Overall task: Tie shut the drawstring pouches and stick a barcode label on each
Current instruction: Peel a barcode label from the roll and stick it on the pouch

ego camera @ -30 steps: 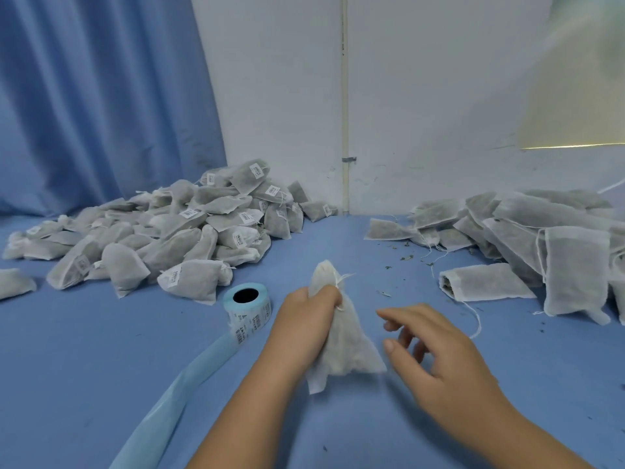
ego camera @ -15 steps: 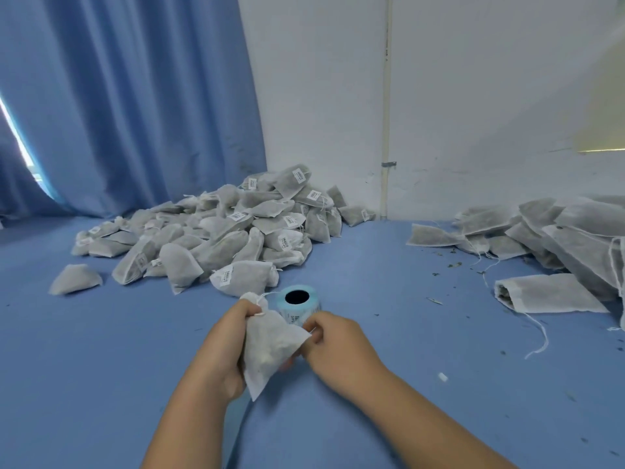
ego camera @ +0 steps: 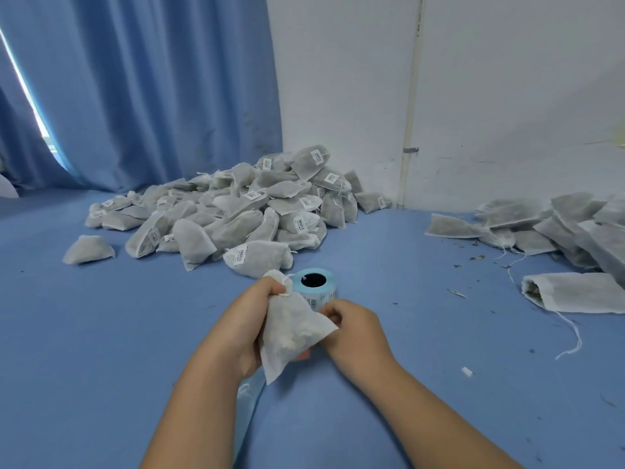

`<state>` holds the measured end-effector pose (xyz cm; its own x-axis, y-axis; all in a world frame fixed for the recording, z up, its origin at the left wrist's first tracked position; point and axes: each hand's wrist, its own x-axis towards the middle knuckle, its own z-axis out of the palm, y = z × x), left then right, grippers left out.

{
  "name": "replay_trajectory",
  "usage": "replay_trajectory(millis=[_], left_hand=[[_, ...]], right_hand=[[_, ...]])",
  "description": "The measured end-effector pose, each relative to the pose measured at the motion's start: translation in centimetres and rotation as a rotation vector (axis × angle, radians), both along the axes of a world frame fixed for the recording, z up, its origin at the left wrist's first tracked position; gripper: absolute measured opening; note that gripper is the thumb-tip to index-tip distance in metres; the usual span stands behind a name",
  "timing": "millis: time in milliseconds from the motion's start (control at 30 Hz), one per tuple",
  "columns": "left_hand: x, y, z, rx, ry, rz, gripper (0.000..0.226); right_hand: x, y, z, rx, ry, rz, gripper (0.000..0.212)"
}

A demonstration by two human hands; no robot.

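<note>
my left hand (ego camera: 241, 328) grips the pouch (ego camera: 294, 330) neck; right hand (ego camera: 355, 333) curls beside the label roll (ego camera: 316, 287), i cannot tell its hold; blue table (ego camera: 426, 313) spreads rightward.

Both bare forearms reach forward. The left hand (ego camera: 250, 319) grips a pouch (ego camera: 294, 321) by its neck; the right hand (ego camera: 351, 328) sits just beside, fingers curled.
</note>
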<state>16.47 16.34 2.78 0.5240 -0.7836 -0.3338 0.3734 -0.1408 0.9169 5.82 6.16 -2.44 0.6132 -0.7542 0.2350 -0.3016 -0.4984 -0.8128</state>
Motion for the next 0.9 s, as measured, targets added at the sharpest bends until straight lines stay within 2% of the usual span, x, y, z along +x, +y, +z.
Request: replay_trajectory(millis=[333, 900], left_hand=[[-0.23, -0.05, -0.27, -0.024, -0.033, 0.026, 0.025], [0.03, -0.06, -0.35, -0.02, -0.05, 0.041, 0.026]], right_hand=[[-0.23, 0.0, 0.26, -0.001, -0.009, 0.021, 0.006], [-0.1, 0.4, 0.45, -0.029, -0.003, 0.021, 0.025]])
